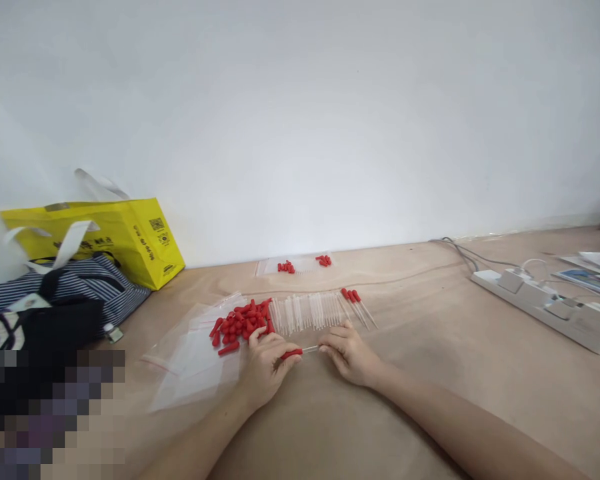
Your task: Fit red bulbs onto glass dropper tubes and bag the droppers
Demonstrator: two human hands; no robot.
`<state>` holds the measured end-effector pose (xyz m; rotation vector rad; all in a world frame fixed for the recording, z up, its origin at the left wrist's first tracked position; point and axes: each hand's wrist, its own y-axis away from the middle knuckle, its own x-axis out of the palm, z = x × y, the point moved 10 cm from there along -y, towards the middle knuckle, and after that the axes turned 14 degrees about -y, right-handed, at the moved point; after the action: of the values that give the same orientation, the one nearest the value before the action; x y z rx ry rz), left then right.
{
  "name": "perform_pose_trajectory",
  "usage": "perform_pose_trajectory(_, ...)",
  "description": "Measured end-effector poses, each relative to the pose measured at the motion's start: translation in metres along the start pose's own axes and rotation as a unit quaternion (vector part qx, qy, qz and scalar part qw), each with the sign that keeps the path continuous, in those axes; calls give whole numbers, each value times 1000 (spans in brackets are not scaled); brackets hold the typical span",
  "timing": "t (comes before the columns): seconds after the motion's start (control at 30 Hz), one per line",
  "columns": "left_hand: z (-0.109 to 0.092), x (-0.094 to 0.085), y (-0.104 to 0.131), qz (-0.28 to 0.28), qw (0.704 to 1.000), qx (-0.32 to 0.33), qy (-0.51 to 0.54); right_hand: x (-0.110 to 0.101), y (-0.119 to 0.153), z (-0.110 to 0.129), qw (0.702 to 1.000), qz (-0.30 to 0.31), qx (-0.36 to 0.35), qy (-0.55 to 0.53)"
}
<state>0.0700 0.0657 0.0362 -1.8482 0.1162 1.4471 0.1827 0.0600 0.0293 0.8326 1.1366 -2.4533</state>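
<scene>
My left hand (270, 363) is closed on a red rubber bulb (293, 353). From the bulb's right end runs a thin clear glass tube (310, 349), whose other end my right hand (347, 353) pinches between thumb and fingers. Behind my left hand lies a pile of red rubber bulbs (240, 321) on clear plastic bags. A row of clear glass tubes (305, 313) lies side by side just beyond both hands. At the row's right end are three droppers (354, 297), each a tube with a red bulb on it.
Flat plastic bags (195, 380) spread to the left. Near the wall lies another bag (267, 267) with red bulbs and tubes. A yellow bag (145, 247) and striped cloth stand at left; a power strip (540, 307) with plugs and papers (595, 273) lie right.
</scene>
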Motion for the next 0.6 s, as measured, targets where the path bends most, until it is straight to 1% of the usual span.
perform_pose_trajectory(0.13, -9, -7, 3, -27, 1000, 8, 0, 5, 2, 2, 1000, -12, 6, 22)
perform_pose_trajectory(0.2, -12, -9, 3, -28, 1000, 10, 2, 7, 3, 2, 1000, -6, 10, 19)
perform_pose_trajectory(0.3, -15, -7, 3, -13, 1000, 15, 8, 10, 4, 2, 1000, 16, 15, 18)
perform_pose_trajectory(0.43, -7, -2, 0, 2, 1000, -9, 7, 8, 0, -1, 998, 39, 22, 35)
perform_pose_trajectory(0.5, -4, 0, -1, 11, 1000, -10, 2, 6, -2, 1, 997, 45, 8, 55)
perform_pose_trajectory(0.6, -8, 3, -1, 28, 999, 19, -12, 4, -4, 7, 994, 48, -28, 95)
